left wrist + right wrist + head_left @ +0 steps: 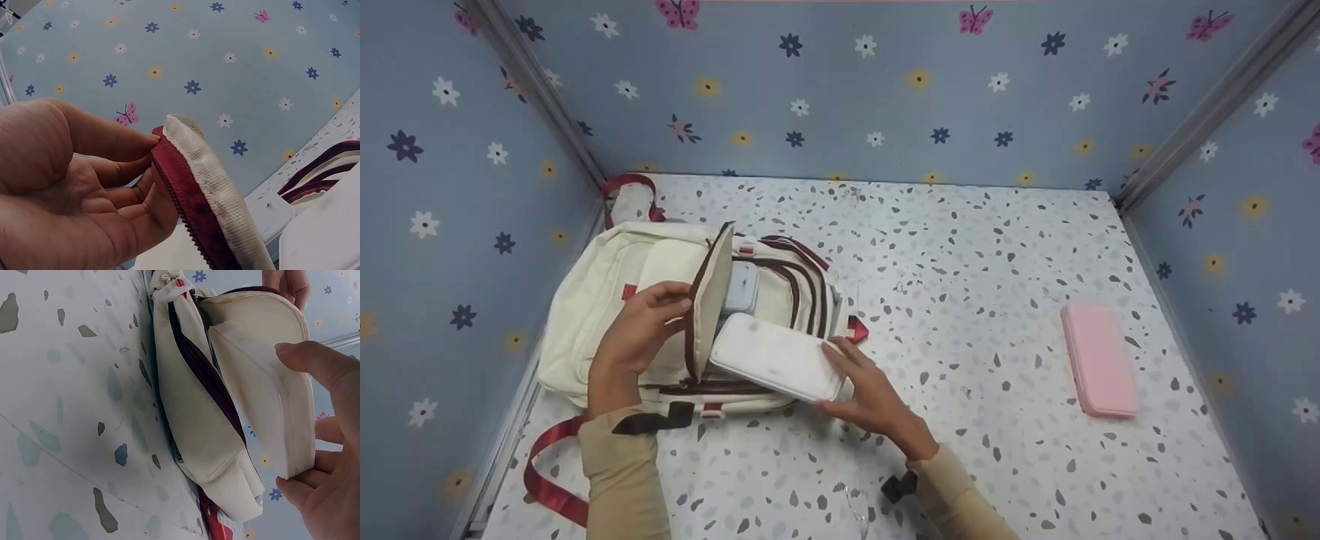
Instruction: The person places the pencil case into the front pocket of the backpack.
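Note:
A cream backpack with dark red zips lies on its back at the left of the table. My left hand pinches the zipped edge of its front pocket flap, holding the flap raised. A white rectangular case is gripped at its right end by my right hand, thumb on one side and fingers on the other. The far end of the case reaches into the pocket opening, tilted, as the right wrist view shows. Inside the pocket, behind that case, sits a pale blue-white box.
A pink rectangular case lies on the right of the speckled white table. Flower-patterned panels wall in the back and both sides. A dark red strap trails from the backpack toward the front left.

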Demonstrator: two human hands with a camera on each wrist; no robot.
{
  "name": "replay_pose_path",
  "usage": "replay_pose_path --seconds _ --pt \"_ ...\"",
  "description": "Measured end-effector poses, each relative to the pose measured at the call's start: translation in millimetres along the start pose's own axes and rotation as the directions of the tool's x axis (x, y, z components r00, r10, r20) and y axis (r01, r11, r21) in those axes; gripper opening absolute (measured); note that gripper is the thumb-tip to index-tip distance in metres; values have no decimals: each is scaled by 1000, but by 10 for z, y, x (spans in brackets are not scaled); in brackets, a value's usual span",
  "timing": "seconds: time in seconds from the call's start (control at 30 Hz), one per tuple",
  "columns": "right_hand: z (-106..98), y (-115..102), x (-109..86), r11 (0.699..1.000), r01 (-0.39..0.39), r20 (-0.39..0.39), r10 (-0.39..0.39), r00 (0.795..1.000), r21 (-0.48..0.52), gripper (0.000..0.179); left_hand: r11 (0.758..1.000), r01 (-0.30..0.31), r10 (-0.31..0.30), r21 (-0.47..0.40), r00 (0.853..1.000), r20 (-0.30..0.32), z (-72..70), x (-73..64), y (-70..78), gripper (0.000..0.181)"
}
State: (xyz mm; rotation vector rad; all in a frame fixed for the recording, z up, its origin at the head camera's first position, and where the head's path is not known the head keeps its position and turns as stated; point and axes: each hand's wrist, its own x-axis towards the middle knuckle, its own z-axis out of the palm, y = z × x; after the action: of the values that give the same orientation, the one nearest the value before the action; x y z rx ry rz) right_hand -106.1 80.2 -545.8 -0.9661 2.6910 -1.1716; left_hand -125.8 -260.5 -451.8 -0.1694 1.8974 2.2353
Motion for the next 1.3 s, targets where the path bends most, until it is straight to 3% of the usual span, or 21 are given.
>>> replay_pose_path --seconds 0.47,0.87,1.3 --pt "25 -2 178 1000 0 67 0 998 11 86 1000 -19 19 -21 1000 -2 71 1 54 13" --pt "28 -15 451 1000 -4 137 2 991 9 84 1000 -12 12 6 1000 -8 85 12 53 13" --pt "142 -69 714 1000 -30 229 30 973 -2 84 1000 -11 11 29 1000 -3 93 20 41 14"
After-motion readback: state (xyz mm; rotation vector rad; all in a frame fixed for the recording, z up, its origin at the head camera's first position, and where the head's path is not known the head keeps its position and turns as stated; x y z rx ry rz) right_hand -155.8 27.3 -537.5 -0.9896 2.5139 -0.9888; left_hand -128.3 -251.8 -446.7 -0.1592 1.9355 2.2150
